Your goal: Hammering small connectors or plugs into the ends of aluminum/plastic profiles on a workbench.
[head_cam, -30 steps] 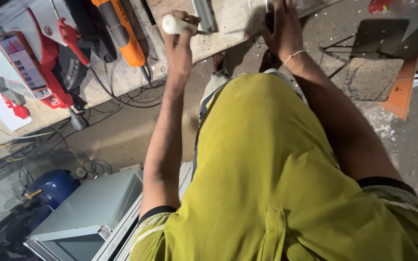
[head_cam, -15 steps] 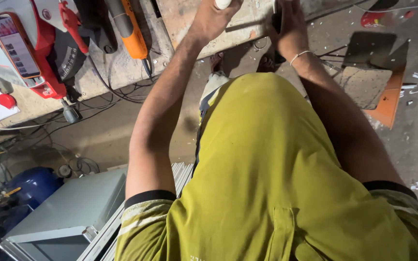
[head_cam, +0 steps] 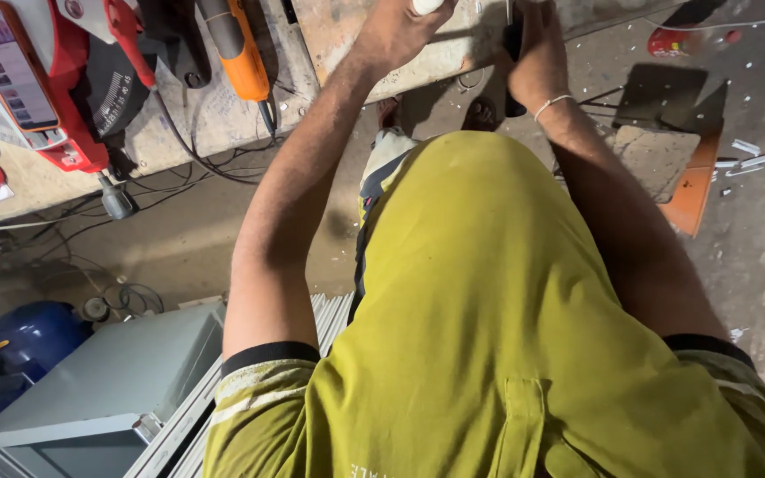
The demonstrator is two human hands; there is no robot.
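Observation:
My left hand [head_cam: 396, 34] reaches up to the top edge of the view and is closed around a small white cylinder [head_cam: 427, 5] above a worn workbench slab [head_cam: 453, 44]. My right hand [head_cam: 535, 44] grips a dark tool [head_cam: 513, 53] held against the slab's front edge; a thin band circles that wrist. The upper parts of both hands are cut off by the frame. My yellow-green shirt [head_cam: 489, 319] fills the middle of the view.
A red power saw [head_cam: 64, 80] and an orange-handled tool [head_cam: 236, 53] rest on the bench at upper left, cables trailing below. A grey metal box [head_cam: 99, 389] and a blue tank [head_cam: 28, 336] sit lower left. An orange-edged stool [head_cam: 675, 168] stands right.
The view has tilted down and my hands have slid toward the top edge. The white cylinder in my left hand is now mostly out of view.

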